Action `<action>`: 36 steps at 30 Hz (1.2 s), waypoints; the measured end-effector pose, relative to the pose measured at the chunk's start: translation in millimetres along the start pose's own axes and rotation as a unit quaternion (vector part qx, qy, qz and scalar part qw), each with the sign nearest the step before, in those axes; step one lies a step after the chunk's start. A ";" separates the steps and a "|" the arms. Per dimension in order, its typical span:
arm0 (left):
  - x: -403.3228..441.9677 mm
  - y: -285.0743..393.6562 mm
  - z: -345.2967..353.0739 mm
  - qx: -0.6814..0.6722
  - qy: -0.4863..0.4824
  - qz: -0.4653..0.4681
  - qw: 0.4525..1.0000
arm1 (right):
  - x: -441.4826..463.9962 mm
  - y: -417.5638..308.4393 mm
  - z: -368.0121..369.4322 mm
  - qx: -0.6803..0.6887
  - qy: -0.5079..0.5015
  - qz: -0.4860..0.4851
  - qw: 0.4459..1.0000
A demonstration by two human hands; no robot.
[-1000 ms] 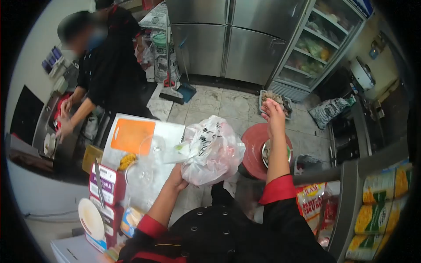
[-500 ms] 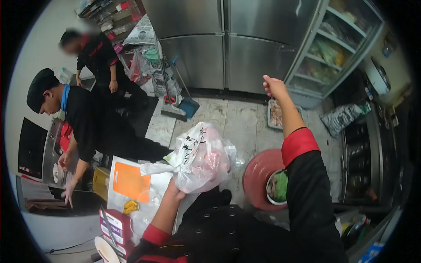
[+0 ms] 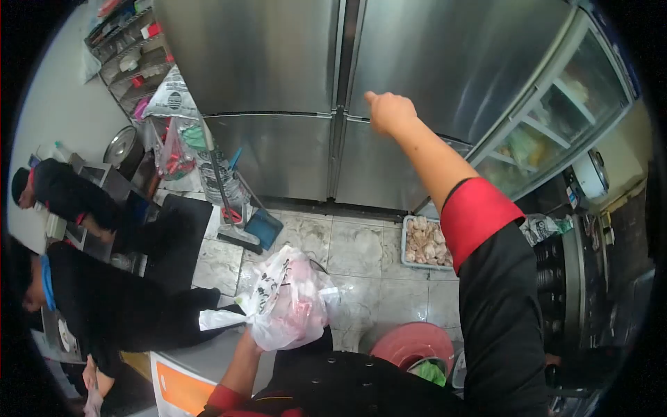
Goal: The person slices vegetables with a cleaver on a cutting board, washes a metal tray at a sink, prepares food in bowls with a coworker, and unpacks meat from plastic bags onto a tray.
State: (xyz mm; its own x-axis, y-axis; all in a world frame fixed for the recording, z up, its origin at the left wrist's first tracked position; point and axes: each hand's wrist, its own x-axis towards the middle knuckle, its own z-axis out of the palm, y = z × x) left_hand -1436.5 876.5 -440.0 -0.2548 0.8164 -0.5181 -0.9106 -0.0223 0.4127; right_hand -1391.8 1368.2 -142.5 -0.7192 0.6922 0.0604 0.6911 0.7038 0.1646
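A white, translucent plastic bag [image 3: 288, 299] with dark lettering and pinkish contents is in my left hand [image 3: 251, 340]. My fingers are gathered under its near side, partly hidden by the plastic. My right hand [image 3: 391, 113] is stretched forward in front of the steel refrigerator [image 3: 424, 62], close to the seam between its doors. Its fingers look curled in, with one tip jutting left, and nothing shows in them. Whether it touches the door I cannot tell. The refrigerator doors are shut.
On the floor sit a crate of pale, lumpy food [image 3: 426, 242] and a red tub [image 3: 417, 340]. A broom and blue dustpan [image 3: 264, 228] stand left of the bag. Two people work at the left. A glass-door cooler [image 3: 535, 146] is at right; an orange cutting board [image 3: 184, 389] lies below.
My view has moved closer to the refrigerator. My right hand has moved up and left toward the door seam. The bag stays in my left hand.
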 end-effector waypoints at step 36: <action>423.5 158.8 335.7 0.110 -0.032 -0.174 0.978 | -328.2 262.6 174.6 0.676 0.420 0.588 0.147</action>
State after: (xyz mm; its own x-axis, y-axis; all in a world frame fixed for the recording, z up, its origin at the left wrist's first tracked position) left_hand -1579.8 1412.4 -342.5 0.0858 0.7868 -0.6112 -0.8449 0.3826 0.3738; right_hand -961.8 1353.8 -291.0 0.5911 0.5980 -0.5413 -0.6524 -0.0401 -0.7568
